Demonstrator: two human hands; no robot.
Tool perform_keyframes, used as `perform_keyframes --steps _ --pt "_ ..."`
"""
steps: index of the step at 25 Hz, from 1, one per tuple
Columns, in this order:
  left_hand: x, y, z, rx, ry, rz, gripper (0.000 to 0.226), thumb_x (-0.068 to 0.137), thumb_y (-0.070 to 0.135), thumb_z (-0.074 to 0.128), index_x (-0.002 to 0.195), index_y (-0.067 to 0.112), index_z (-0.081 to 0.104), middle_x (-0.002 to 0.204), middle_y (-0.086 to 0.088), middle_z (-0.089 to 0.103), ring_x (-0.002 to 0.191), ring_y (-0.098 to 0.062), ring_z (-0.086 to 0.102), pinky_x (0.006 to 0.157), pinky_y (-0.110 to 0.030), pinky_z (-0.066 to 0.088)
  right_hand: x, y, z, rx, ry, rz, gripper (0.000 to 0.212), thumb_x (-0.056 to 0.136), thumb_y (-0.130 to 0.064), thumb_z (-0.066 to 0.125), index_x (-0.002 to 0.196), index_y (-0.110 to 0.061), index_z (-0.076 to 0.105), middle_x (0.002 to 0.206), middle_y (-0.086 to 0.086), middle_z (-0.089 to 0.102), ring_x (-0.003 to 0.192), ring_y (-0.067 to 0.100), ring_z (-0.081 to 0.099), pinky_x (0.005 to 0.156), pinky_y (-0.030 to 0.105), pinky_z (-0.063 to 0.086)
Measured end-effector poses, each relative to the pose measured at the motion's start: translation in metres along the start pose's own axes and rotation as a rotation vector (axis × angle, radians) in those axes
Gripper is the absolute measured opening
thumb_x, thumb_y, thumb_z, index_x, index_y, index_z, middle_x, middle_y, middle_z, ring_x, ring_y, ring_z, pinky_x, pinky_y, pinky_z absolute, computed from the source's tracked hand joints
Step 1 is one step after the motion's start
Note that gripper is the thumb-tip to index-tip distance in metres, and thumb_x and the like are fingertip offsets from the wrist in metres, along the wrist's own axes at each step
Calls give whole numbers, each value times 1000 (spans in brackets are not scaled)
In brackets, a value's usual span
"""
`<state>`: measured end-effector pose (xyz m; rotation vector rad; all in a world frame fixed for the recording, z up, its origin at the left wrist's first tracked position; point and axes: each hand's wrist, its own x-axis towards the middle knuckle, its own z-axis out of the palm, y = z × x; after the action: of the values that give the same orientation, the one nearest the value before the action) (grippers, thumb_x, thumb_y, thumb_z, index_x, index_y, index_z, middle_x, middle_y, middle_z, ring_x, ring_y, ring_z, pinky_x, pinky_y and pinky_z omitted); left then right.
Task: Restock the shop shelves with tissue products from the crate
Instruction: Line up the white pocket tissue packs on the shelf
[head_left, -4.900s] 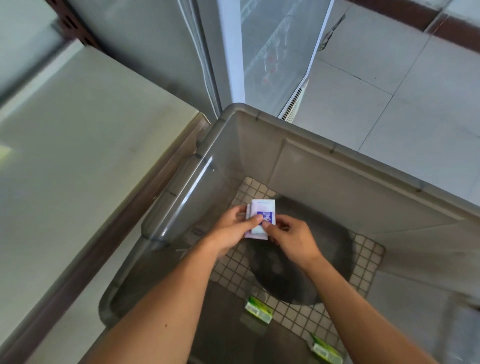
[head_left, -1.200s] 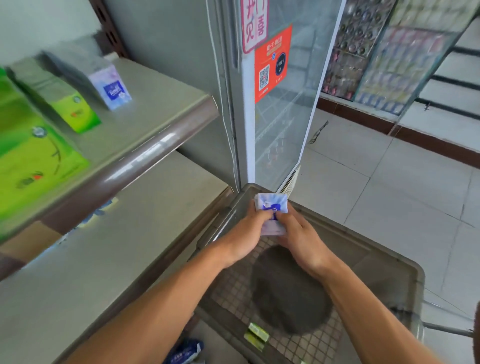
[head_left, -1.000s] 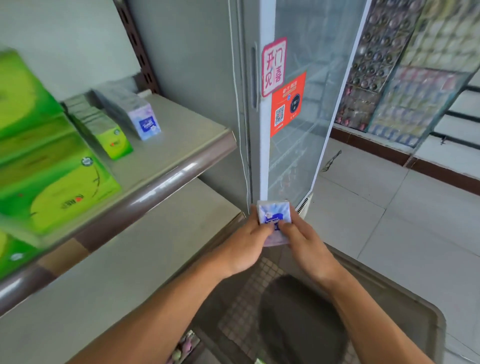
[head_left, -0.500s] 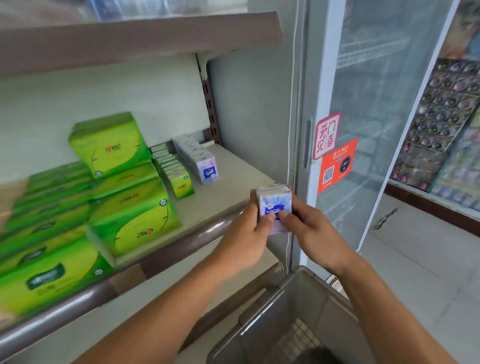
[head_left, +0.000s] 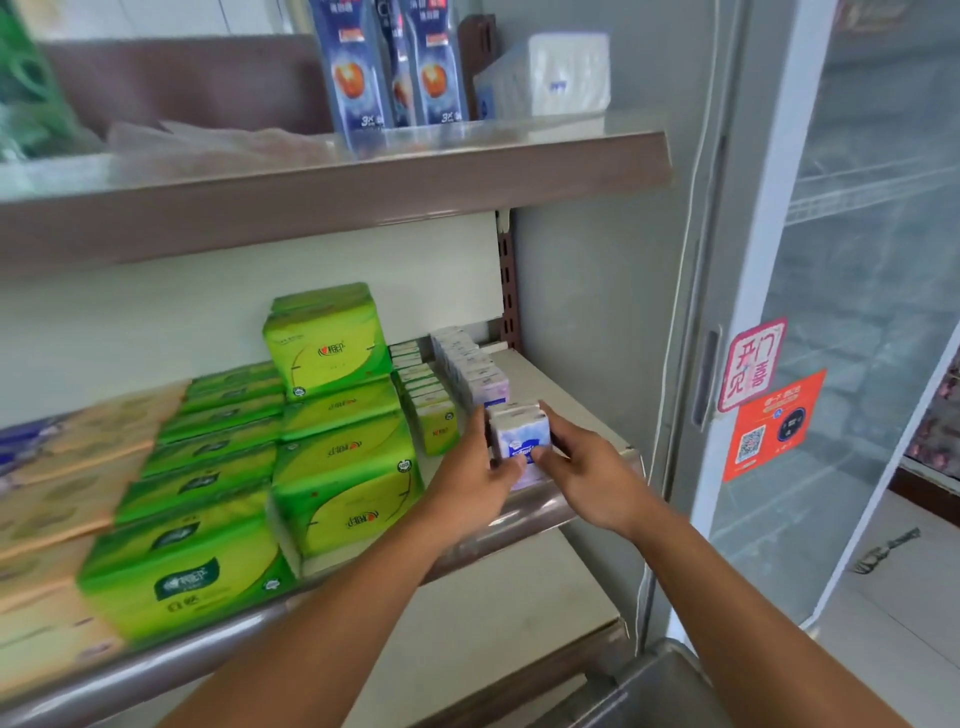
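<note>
A small stack of white and purple pocket tissue packs (head_left: 519, 434) is held between both hands at the front right of the middle shelf (head_left: 566, 400). My left hand (head_left: 475, 467) grips its left side and my right hand (head_left: 582, 462) grips its right side. The stack sits just in front of a row of the same purple packs (head_left: 470, 366) that runs back to the shelf wall. The grey crate (head_left: 649, 686) shows only a corner at the bottom of the view.
Green tissue packs (head_left: 337, 441) are stacked left of the purple row, with small green pocket packs (head_left: 423, 389) between. Orange packs (head_left: 57, 488) lie at far left. The upper shelf (head_left: 363, 182) holds blue bottles. A glass fridge door (head_left: 831, 338) stands to the right.
Both hands lifted the purple packs out of the crate and carried them up to the middle shelf, in front of the purple row. The view rose from the crate to the shelves.
</note>
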<state>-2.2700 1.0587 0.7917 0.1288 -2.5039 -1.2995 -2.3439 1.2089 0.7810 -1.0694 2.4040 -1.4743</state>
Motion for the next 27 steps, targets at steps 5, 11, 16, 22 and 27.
perform_keyframes --steps 5,11,16,22,27 --pt "14 -11 8 10 33 0 67 85 -3 58 143 21 32 130 5 57 116 -6 56 100 -20 45 14 13 10 -101 -8 25 55 100 -23 48 151 -23 28 137 -6 55 125 13 52 106 27 40" --pt "26 -23 18 71 63 6 82 74 12 65 147 18 27 139 -3 49 126 -16 50 107 -37 42 15 7 4 -209 70 -17 64 97 -19 43 153 -16 12 145 -7 40 131 10 37 97 -2 14" --pt "30 -17 11 179 57 -23 74 85 1 61 148 17 25 136 4 43 121 -5 42 92 -3 26 20 24 6 -559 156 -176 75 85 -40 11 154 -11 7 162 4 8 149 17 1 116 19 2" --pt "45 -23 12 204 92 -66 79 83 8 64 150 13 23 145 -5 46 130 -21 47 109 -33 38 32 28 3 -731 163 -225 74 88 -46 4 153 -12 6 162 4 6 149 18 0 121 32 7" --pt "51 -24 12 226 80 -102 82 85 8 62 152 12 16 150 -6 40 134 -21 42 111 -31 34 34 34 4 -706 140 -168 81 81 -50 -4 153 -14 -1 162 2 -3 142 10 -17 116 24 -4"
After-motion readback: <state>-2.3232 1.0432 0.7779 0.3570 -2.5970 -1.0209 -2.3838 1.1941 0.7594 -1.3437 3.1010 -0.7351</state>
